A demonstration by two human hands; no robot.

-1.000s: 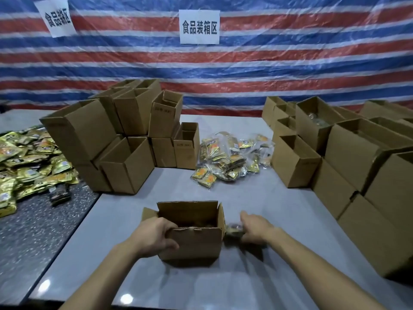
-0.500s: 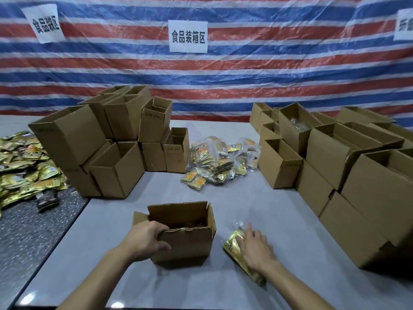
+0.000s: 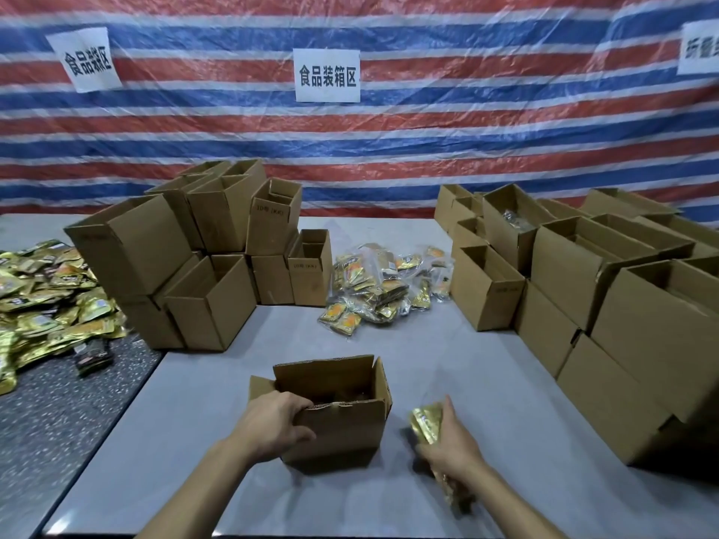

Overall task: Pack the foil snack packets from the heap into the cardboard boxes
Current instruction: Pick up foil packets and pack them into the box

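In the lower right of the frame, a gold foil packet (image 3: pixel 426 425) sat in my right hand (image 3: pixel 453 451), fingers curled round it, just beside the open cardboard box (image 3: pixel 342 431) at lower centre. My left hand (image 3: pixel 272 425) gripped that box's near rim, fingers hooked inside, thumb on the front wall. Farther up the grey table (image 3: pixel 447 367), the heap of packets (image 3: pixel 383 291) lay between the left box stack (image 3: pixel 210 274) and the right box stack (image 3: pixel 591 297).

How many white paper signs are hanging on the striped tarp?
3: left sign, centre sign, and right sign, cut off by the frame; more may lie beyond.
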